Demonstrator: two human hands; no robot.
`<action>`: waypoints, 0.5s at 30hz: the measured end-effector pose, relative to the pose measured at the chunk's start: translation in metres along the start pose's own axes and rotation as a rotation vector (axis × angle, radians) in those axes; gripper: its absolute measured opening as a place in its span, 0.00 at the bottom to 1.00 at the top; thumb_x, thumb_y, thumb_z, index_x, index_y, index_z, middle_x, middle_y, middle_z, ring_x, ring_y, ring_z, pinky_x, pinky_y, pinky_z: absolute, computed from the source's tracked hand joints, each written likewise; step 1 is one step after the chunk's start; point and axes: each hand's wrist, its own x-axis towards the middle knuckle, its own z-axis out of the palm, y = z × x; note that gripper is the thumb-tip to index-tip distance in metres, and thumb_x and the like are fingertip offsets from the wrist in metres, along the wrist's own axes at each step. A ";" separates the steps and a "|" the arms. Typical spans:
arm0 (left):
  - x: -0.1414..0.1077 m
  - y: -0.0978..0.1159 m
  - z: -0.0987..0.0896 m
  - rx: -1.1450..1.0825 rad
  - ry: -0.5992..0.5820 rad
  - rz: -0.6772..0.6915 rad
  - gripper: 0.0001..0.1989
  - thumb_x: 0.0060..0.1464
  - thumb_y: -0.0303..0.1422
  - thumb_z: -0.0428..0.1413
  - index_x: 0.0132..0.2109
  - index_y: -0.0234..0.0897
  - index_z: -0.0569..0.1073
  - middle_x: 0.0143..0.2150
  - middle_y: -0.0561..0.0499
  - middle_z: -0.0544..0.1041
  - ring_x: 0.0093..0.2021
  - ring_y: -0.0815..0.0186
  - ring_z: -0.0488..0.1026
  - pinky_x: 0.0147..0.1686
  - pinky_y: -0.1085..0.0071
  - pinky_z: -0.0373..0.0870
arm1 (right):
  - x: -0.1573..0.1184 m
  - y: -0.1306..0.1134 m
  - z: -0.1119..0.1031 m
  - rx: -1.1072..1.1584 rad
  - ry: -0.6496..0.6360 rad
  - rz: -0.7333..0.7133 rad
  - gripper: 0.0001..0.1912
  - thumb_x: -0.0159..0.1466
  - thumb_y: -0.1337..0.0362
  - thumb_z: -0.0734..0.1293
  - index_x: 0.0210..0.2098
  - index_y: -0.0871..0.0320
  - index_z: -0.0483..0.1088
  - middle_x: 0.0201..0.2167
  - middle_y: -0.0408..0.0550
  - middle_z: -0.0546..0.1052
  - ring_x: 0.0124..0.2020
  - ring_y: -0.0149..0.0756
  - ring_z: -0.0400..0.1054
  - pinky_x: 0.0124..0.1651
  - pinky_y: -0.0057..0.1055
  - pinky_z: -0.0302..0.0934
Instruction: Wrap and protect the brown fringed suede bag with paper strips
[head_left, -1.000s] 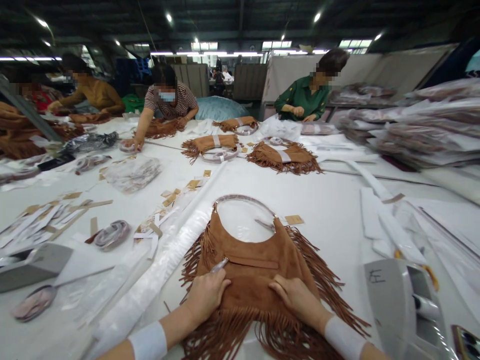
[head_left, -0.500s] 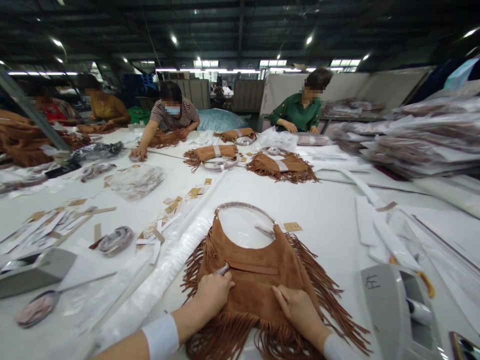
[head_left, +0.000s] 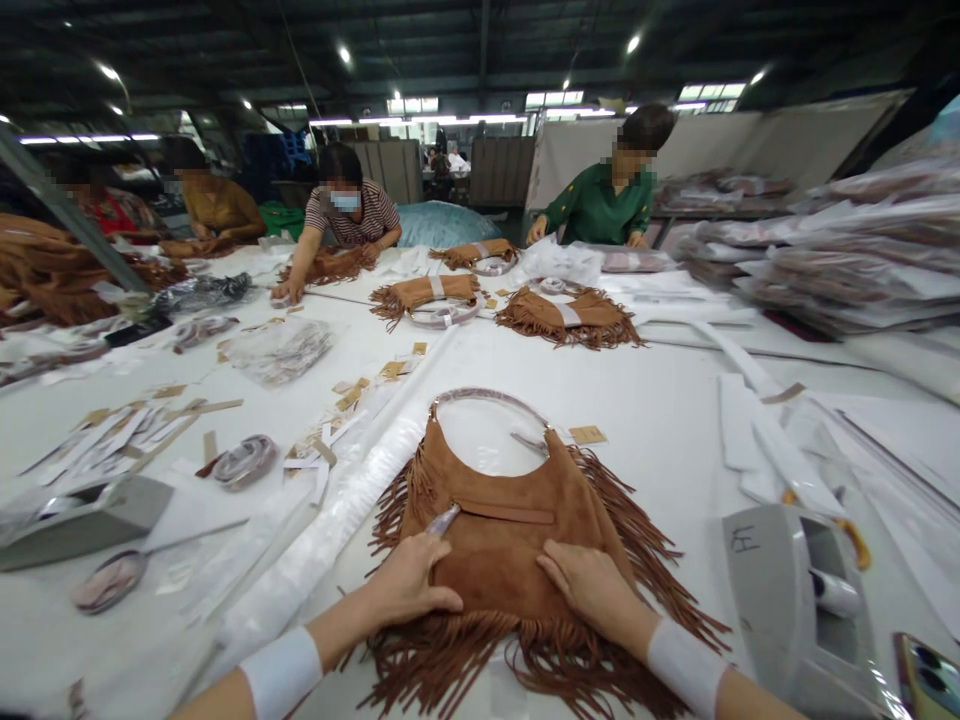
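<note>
A brown suede bag (head_left: 502,480) with long fringe lies flat on the white table, its wrapped handle (head_left: 491,397) curving away from me. My left hand (head_left: 414,580) rests on the bag's lower left part, thumb spread from the fingers, beside the wrapped zipper pull (head_left: 444,519). On the lower right of the bag lies my right hand (head_left: 589,588), fingers extended and thumb apart. Neither hand grips anything. A tan tag (head_left: 587,435) is by the right end of the handle.
Tape dispensers stand at left (head_left: 90,515) and right (head_left: 780,590), with a phone (head_left: 930,680) at the right corner. Three folded fringed bags, one here (head_left: 566,315), lie farther back. Co-workers, one in green (head_left: 607,215), work across the table. Wrapped bags (head_left: 862,250) are piled at right.
My left hand has shifted left and opened, its thumb now apart from the fingers. My right hand moved slightly up the bag. The view has shifted a little.
</note>
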 end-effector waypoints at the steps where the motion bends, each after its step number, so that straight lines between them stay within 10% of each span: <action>1: 0.000 0.000 -0.002 -0.002 -0.017 0.007 0.20 0.49 0.50 0.60 0.38 0.37 0.72 0.42 0.48 0.76 0.43 0.59 0.73 0.42 0.70 0.67 | 0.000 0.001 0.000 0.014 -0.009 0.000 0.19 0.72 0.58 0.49 0.32 0.56 0.65 0.26 0.45 0.76 0.28 0.36 0.73 0.27 0.28 0.54; 12: 0.026 0.017 0.025 0.380 0.022 -0.145 0.23 0.63 0.44 0.46 0.37 0.29 0.77 0.34 0.37 0.78 0.36 0.49 0.76 0.38 0.57 0.71 | 0.006 -0.007 -0.012 0.049 -0.093 0.189 0.30 0.69 0.45 0.50 0.26 0.53 0.72 0.25 0.49 0.78 0.29 0.43 0.74 0.31 0.33 0.62; 15: 0.023 0.015 0.029 0.478 0.072 -0.024 0.18 0.62 0.41 0.49 0.38 0.30 0.77 0.33 0.38 0.77 0.35 0.52 0.76 0.35 0.58 0.72 | 0.013 -0.005 0.008 -0.014 0.103 0.086 0.26 0.67 0.46 0.52 0.26 0.49 0.73 0.24 0.48 0.77 0.28 0.45 0.74 0.29 0.38 0.66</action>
